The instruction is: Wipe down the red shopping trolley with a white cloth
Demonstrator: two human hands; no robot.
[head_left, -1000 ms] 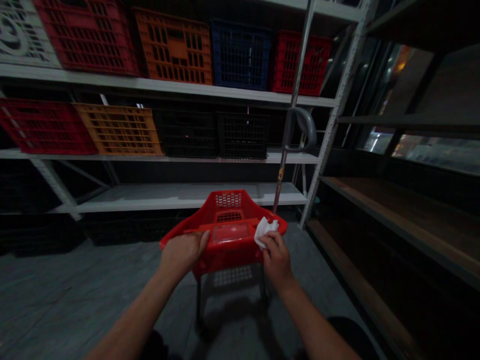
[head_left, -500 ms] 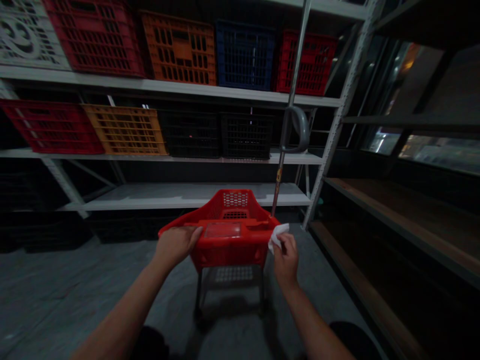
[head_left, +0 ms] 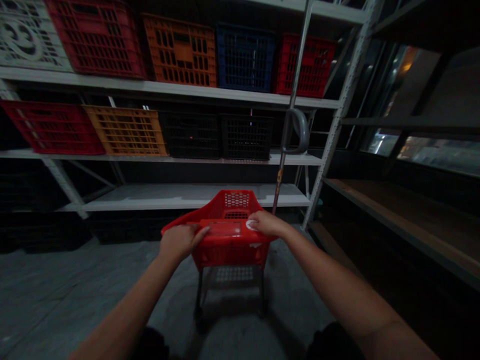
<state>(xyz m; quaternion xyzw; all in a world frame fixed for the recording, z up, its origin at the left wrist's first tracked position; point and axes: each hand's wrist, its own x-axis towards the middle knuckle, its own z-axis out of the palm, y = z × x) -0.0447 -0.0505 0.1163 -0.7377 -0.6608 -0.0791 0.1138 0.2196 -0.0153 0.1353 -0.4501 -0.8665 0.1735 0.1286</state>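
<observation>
A small red shopping cart (head_left: 225, 245) stands on the floor in front of me, its basket pointing at the shelving. My left hand (head_left: 181, 241) grips the left end of the cart's rear rim. My right hand (head_left: 265, 223) lies on top of the rim at the right, fingers curled over a white cloth (head_left: 250, 225) pressed against the red plastic. Only a small edge of the cloth shows under the fingers.
A metal pole with a grey curved handle (head_left: 296, 131) leans by the cart's right side. Shelves (head_left: 168, 196) behind hold red, orange, blue and black crates (head_left: 180, 50). Dark wooden shelving (head_left: 405, 215) runs along the right. The floor (head_left: 56, 295) is grey concrete.
My right hand has moved with the cloth from beside the cart's right corner up onto the top of the rim. The left hand kept its grip.
</observation>
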